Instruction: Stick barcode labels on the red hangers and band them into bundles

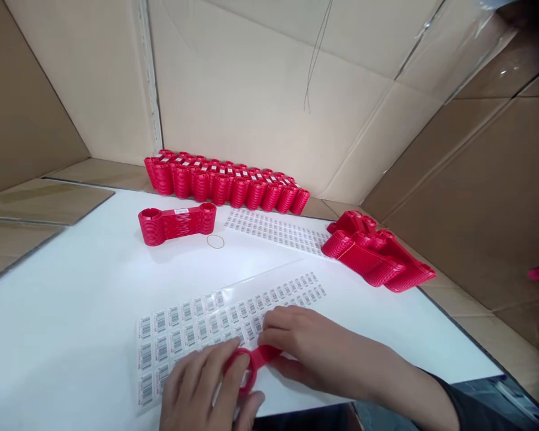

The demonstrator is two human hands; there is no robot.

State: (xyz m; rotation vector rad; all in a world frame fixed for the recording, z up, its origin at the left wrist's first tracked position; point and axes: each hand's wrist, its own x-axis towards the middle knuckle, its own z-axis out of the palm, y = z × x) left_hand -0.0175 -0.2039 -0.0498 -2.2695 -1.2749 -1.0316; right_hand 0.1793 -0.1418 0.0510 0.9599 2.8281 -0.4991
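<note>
My left hand (206,386) and my right hand (305,347) both grip one flat red plastic piece (251,361) with a ring end, low in the view. They hold it just above a sheet of barcode stickers (193,323) lying on the white table (72,299). My left fingers curl round the ring end. My right fingers pinch the other end, next to the stickers.
A stack of red pieces (176,222) with a label on top lies mid-table, a rubber band (215,241) beside it. A long row of red stacks (227,182) stands at the back. Another sticker sheet (278,230) and loose red stacks (377,257) lie at the right. Cardboard walls surround the table.
</note>
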